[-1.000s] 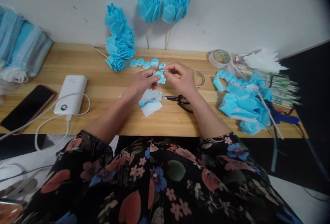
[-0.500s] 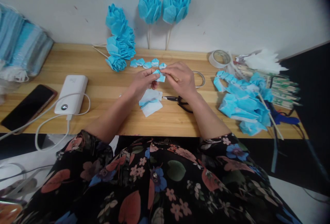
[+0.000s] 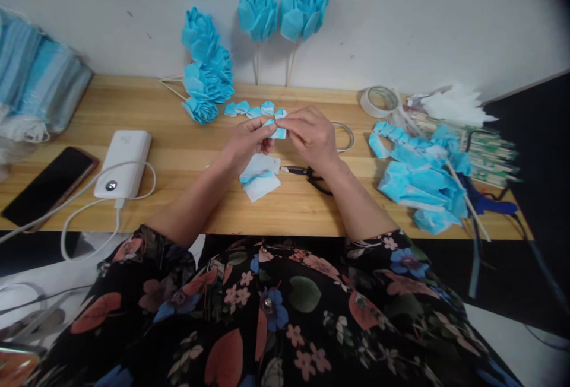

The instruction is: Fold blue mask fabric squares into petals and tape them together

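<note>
My left hand [image 3: 247,140] and my right hand [image 3: 312,135] meet above the middle of the wooden table [image 3: 178,155], both pinching one small folded light-blue piece [image 3: 276,130] between thumbs and fingers. Just beyond the hands lies a short row of several folded blue petals [image 3: 253,109]. Under my left hand rests a small stack of blue and white sheets [image 3: 260,176]. Black-handled scissors [image 3: 309,173] lie below my right hand.
Finished blue flowers [image 3: 207,72] lean on the wall, two on sticks [image 3: 282,10]. A heap of blue cut pieces [image 3: 418,176], a tape roll [image 3: 378,101] and wooden sticks are at right. A white power bank [image 3: 122,161], cable and phone [image 3: 47,185] lie at left, beside stacked masks [image 3: 35,81].
My hands have closed tighter together on the blue piece and shifted slightly; my right fingers now press over its right end. Nothing else has moved.
</note>
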Tool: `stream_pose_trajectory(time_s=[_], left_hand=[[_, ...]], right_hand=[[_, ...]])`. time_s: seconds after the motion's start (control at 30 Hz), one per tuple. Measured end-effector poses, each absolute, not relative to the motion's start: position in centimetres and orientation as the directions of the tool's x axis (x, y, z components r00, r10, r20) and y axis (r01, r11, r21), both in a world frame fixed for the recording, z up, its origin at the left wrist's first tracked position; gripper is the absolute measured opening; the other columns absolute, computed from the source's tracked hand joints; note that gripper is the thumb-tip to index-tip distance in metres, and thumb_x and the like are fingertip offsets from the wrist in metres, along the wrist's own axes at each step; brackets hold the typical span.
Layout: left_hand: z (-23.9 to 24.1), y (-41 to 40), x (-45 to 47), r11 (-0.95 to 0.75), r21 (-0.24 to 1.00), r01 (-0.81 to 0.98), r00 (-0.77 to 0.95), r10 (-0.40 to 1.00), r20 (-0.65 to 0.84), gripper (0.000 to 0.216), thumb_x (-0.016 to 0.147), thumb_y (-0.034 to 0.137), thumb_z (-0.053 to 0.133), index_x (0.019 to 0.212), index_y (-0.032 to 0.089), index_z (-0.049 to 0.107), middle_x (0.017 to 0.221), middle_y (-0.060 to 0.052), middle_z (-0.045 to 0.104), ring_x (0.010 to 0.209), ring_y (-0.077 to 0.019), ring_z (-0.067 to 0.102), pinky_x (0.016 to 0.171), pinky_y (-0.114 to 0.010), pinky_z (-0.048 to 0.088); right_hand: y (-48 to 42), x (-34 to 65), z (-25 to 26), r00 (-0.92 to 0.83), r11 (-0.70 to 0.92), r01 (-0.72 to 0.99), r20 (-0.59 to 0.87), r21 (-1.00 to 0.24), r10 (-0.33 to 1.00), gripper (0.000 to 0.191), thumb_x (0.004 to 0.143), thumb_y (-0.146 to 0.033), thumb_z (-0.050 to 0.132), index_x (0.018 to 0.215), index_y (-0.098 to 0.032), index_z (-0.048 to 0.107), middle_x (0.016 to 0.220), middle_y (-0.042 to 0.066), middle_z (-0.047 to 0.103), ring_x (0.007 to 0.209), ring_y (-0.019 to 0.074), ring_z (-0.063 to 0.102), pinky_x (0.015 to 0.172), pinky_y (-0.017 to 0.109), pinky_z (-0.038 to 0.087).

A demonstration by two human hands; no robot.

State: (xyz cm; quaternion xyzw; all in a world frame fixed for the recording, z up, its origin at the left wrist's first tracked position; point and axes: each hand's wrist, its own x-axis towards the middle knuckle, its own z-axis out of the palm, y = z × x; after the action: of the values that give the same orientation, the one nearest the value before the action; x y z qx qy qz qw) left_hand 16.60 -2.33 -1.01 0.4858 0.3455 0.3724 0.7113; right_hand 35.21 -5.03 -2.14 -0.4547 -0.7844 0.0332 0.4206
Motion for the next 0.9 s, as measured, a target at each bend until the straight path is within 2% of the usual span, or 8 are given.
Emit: stream_pose_trajectory(time_s=[0.1, 0.23, 0.33, 0.43, 0.6, 0.73, 0.9], left_hand=[[-1.24, -2.24, 16.55, 0.243, 0.949, -0.2, 0.489, 0.864, -0.118, 0.026, 0.088, 0.031, 0.074, 0.076, 0.017, 0.056, 0.06, 0.004, 0.059, 0.05, -0.0057, 0.054, 0.051, -0.018, 0.042], [-1.05, -2.27, 16.62, 0.24, 0.955, -0.177, 0.47, 0.873, -0.132, 0.023, 0.089, 0.024, 0.07, 0.074, 0.018, 0.055, 0.058, 0.005, 0.058, 0.048, -0.0059, 0.052, 0.051, -0.019, 0.041], [-0.72, -2.37, 16.74, 0.229, 0.955, -0.187, 0.437, 0.89, -0.128, 0.019, 0.088, 0.016, 0.067, 0.073, 0.018, 0.055, 0.057, 0.005, 0.057, 0.048, -0.0062, 0.051, 0.05, -0.019, 0.04], [-0.59, -2.37, 16.82, 0.211, 0.959, -0.19, 0.415, 0.902, -0.116, 0.019, 0.087, 0.015, 0.065, 0.072, 0.018, 0.054, 0.056, 0.005, 0.056, 0.048, -0.0065, 0.051, 0.05, -0.019, 0.04], [-1.16, -2.07, 16.75, 0.163, 0.969, -0.184, 0.406, 0.911, -0.076, 0.018, 0.087, 0.02, 0.068, 0.074, 0.019, 0.055, 0.059, 0.006, 0.057, 0.049, -0.0061, 0.051, 0.052, -0.019, 0.041], [-1.42, -1.98, 16.74, 0.118, 0.98, -0.163, 0.396, 0.917, -0.044, 0.018, 0.088, 0.02, 0.068, 0.075, 0.019, 0.057, 0.059, 0.005, 0.057, 0.05, -0.0068, 0.051, 0.053, -0.02, 0.042], [-1.05, -2.17, 16.86, 0.066, 0.991, -0.119, 0.376, 0.926, -0.016, 0.021, 0.091, 0.019, 0.068, 0.073, 0.019, 0.057, 0.056, 0.005, 0.056, 0.049, -0.0074, 0.049, 0.055, -0.022, 0.041]], right_hand=[[-4.95, 35.18, -2.25, -0.234, 0.59, 0.683, 0.636, -0.431, 0.735, 0.032, 0.101, -0.026, 0.047, 0.108, -0.03, 0.078, 0.106, 0.005, 0.077, 0.101, 0.0243, 0.068, 0.092, 0.045, 0.053], [-5.17, 35.0, -2.07, -0.218, 0.572, 0.66, 0.605, -0.487, 0.766, 0.031, 0.1, -0.027, 0.048, 0.11, -0.031, 0.077, 0.109, 0.005, 0.077, 0.105, 0.0255, 0.068, 0.097, 0.047, 0.052], [-5.49, 34.84, -1.66, -0.153, 0.525, 0.602, 0.558, -0.602, 0.816, 0.031, 0.101, -0.031, 0.049, 0.12, -0.031, 0.073, 0.112, 0.005, 0.077, 0.108, 0.0249, 0.068, 0.1, 0.047, 0.053], [-5.56, 34.87, -1.38, -0.061, 0.425, 0.485, 0.455, -0.765, 0.888, 0.034, 0.101, -0.038, 0.051, 0.13, -0.03, 0.068, 0.113, 0.005, 0.076, 0.105, 0.0225, 0.07, 0.095, 0.043, 0.056], [-5.2, 35.13, -1.44, -0.083, 0.286, 0.262, 0.274, -0.922, 0.958, 0.041, 0.096, -0.054, 0.059, 0.127, -0.029, 0.069, 0.103, 0.002, 0.075, 0.098, 0.0194, 0.07, 0.081, 0.035, 0.06], [-5.2, 35.13, -1.44, -0.109, 0.218, 0.174, 0.201, -0.96, 0.974, 0.044, 0.091, -0.058, 0.065, 0.123, -0.028, 0.071, 0.097, 0.001, 0.072, 0.092, 0.0178, 0.067, 0.077, 0.032, 0.06], [-4.97, 35.02, -1.84, -0.154, 0.253, 0.195, 0.225, -0.948, 0.962, 0.045, 0.086, -0.051, 0.073, 0.124, -0.029, 0.07, 0.088, -0.001, 0.066, 0.08, 0.015, 0.062, 0.073, 0.031, 0.056]])
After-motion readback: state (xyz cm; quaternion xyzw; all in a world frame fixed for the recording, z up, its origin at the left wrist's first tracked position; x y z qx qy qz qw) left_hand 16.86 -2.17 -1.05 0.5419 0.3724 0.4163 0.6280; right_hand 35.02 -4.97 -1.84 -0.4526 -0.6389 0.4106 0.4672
